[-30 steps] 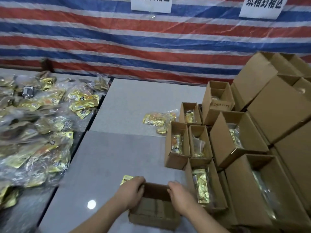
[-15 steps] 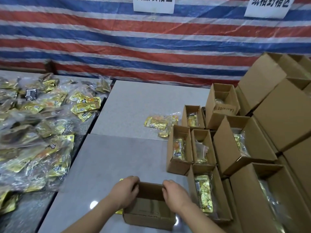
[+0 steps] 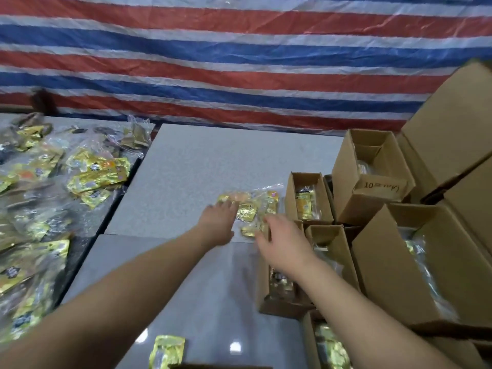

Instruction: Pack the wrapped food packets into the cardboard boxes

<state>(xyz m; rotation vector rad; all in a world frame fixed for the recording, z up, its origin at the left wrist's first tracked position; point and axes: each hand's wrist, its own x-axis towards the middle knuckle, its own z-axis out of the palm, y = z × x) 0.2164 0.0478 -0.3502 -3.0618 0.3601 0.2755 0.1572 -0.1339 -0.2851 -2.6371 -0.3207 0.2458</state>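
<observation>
Two bare hands reach across the grey bench (image 3: 213, 155) toward a small cluster of gold foil packets (image 3: 250, 209) in clear wrap, lying at about 12 o'clock from the person, just left of the open cardboard boxes (image 3: 378, 262). The left hand (image 3: 217, 222) lies palm down with fingers stretched out, its fingertips touching the near left edge of the cluster and gripping nothing. The right hand (image 3: 282, 243) hovers at the cluster's near right edge with fingers spread and relaxed, holding nothing; whether it touches the wrap I cannot tell. The boxes crowd the bench from 1 to 4 o'clock, flaps up, several with packets standing inside; one box (image 3: 372, 182) at about 2 o'clock bears handwritten marks on its flap. A single gold packet (image 3: 166, 352) lies at 6 o'clock near the bottom edge of the view. A large loose heap of packets (image 3: 40, 209) covers the bench from 8 to 10 o'clock. A red, white and blue striped tarpaulin (image 3: 239, 62) hangs behind.
</observation>
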